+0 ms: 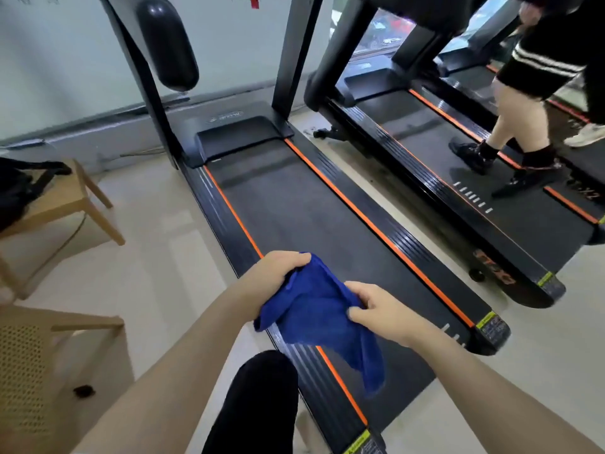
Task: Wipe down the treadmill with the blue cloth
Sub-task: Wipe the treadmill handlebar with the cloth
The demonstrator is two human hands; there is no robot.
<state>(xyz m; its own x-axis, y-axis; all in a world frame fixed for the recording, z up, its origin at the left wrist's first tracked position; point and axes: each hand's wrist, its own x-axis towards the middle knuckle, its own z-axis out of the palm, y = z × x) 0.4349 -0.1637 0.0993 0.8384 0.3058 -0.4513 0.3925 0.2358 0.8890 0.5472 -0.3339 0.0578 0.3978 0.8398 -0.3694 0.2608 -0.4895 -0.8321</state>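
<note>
A black treadmill (294,204) with orange stripes along both sides of its belt runs from the wall toward me. Above its near left rail I hold a blue cloth (314,316) in both hands. My left hand (278,273) grips the cloth's upper left edge. My right hand (376,309) pinches its right side. The cloth's lower end hangs loose over the belt. My dark-clad knee (262,398) rises beside the left rail.
A second treadmill (458,178) stands to the right, where a person (523,103) in black shorts and black shoes walks. Wooden chairs (72,204) stand at the left, one bearing a black bag (16,188). A black handlebar pad (167,44) hangs at upper left.
</note>
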